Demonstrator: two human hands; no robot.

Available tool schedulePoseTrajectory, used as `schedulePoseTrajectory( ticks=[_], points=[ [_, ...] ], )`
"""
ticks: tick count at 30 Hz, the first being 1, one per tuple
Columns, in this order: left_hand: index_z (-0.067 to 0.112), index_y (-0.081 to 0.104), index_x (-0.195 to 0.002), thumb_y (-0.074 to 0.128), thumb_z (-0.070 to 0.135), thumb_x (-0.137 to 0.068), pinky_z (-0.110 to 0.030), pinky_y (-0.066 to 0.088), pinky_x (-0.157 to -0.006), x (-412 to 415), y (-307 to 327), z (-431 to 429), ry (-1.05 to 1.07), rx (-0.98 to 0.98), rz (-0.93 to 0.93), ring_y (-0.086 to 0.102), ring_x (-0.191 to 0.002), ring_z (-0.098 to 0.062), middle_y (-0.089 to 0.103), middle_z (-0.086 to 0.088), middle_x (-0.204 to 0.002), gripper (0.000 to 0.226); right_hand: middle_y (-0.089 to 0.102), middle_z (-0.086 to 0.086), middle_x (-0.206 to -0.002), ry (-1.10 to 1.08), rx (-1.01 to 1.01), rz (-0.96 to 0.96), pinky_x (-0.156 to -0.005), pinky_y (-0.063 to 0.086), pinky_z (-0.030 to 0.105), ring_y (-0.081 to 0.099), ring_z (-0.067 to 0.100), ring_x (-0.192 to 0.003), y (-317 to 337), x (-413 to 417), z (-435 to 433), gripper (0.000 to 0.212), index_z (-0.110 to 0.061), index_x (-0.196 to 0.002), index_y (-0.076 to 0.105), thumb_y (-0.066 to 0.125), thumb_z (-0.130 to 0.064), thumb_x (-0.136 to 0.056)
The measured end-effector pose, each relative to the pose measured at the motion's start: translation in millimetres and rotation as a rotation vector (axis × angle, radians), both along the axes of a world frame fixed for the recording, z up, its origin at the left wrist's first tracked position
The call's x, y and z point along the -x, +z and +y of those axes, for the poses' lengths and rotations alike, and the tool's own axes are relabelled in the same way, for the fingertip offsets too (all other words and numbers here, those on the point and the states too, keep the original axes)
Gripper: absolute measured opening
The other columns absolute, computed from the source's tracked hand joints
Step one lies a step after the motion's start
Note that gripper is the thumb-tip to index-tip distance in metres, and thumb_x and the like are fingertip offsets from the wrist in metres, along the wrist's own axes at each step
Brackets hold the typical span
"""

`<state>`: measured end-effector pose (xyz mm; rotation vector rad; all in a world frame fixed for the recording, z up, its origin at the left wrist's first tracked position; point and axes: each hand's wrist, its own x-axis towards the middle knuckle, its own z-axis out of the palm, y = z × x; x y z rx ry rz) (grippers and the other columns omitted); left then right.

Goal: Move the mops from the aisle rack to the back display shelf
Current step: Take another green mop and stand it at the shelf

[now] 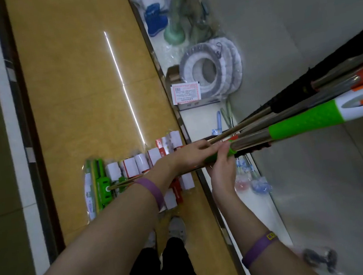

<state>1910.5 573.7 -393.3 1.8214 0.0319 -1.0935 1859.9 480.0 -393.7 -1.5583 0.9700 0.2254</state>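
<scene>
Yellow aisle floor (pixel 71 82) is open ahead and leftward, up to the dark base strip (pixel 20 112) of the facing fixture. Mop heads (pixel 133 166) fan across the floor just ahead of the shoes (pixel 176 228), reaching the shelf edge (pixel 156 55); only a strip on the left stays free. Mop poles (pixel 256 132) slant across that edge, over the deck. Deck crowded beyond them: bagged ring pads (pixel 213 70), blue boots (pixel 155 19).

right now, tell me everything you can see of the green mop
The green mop lies tilted in a bundle of mops: textured green grip, white cap with a hanging hole, shiny metal shaft. The right hand grips a green sleeve on the shaft; the left hand lies along the bundle.
</scene>
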Motion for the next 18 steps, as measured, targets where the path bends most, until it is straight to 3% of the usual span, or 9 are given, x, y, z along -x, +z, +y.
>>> schedulePoseTrajectory(
  ticks=[5,6,9,11,16,18],
  points=[
    [0.01,0.069,-0.118,0.039,0.062,-0.096,-0.039,0.05,-0.1,16,38,50,0.105,-0.041,-0.091,0.065,-0.105,-0.022,0.069,-0.01,-0.117,0.064,0.062,0.009,-0.127,0.192,0.095,-0.065,-0.1,0.047,0.039,0.059,0.028,-0.12,43,8,44,0.058,-0.012,-0.137,0.051,0.032,-0.055,-0.102],
    [0.007,0.07,-0.115,0.04,0.059,-0.097,-0.034,0.052,-0.095,18,48,62,0.139,-0.041,-0.098,0.066,-0.098,-0.019,0.07,-0.011,-0.111,0.063,0.063,0.012,-0.126,0.216,0.12,-0.09,-0.094,0.046,0.035,0.059,0.029,-0.119,54,8,55,0.058,-0.01,-0.134,0.053,0.033,-0.054,-0.103],
    [0.006,0.07,-0.1,0.042,0.048,-0.101,-0.006,0.045,-0.057,25,85,96,0.242,-0.037,-0.143,0.059,-0.059,0.009,0.064,0.002,-0.08,0.05,0.064,0.018,-0.124,0.285,0.179,-0.19,-0.082,0.036,0.029,0.057,0.034,-0.12,93,8,90,0.055,-0.004,-0.127,0.056,0.036,-0.05,-0.103],
    [0.01,0.065,-0.084,0.042,0.045,-0.101,-0.003,0.037,-0.046,27,113,117,0.312,-0.033,-0.197,0.053,-0.045,0.01,0.057,0.004,-0.07,0.045,0.065,0.018,-0.121,0.34,0.215,-0.253,-0.08,0.035,0.031,0.057,0.035,-0.118,122,6,112,0.052,-0.008,-0.124,0.058,0.037,-0.05,-0.103],
    [0.016,0.059,-0.068,0.034,0.061,-0.097,-0.006,0.036,-0.044,36,198,173,0.438,-0.07,-0.342,0.049,-0.059,-0.006,0.056,0.003,-0.066,0.059,0.068,0.015,-0.113,0.504,0.293,-0.408,-0.08,0.041,0.037,0.061,0.035,-0.109,204,1,162,0.055,-0.013,-0.115,0.061,0.034,-0.058,-0.101],
    [0.016,0.064,-0.078,0.029,0.067,-0.094,-0.006,0.04,-0.048,44,235,194,0.474,-0.081,-0.39,0.055,-0.066,-0.006,0.061,0.003,-0.074,0.063,0.069,0.015,-0.11,0.579,0.342,-0.474,-0.083,0.046,0.039,0.063,0.036,-0.106,243,-2,182,0.056,-0.016,-0.116,0.063,0.033,-0.061,-0.1]
  ],
)
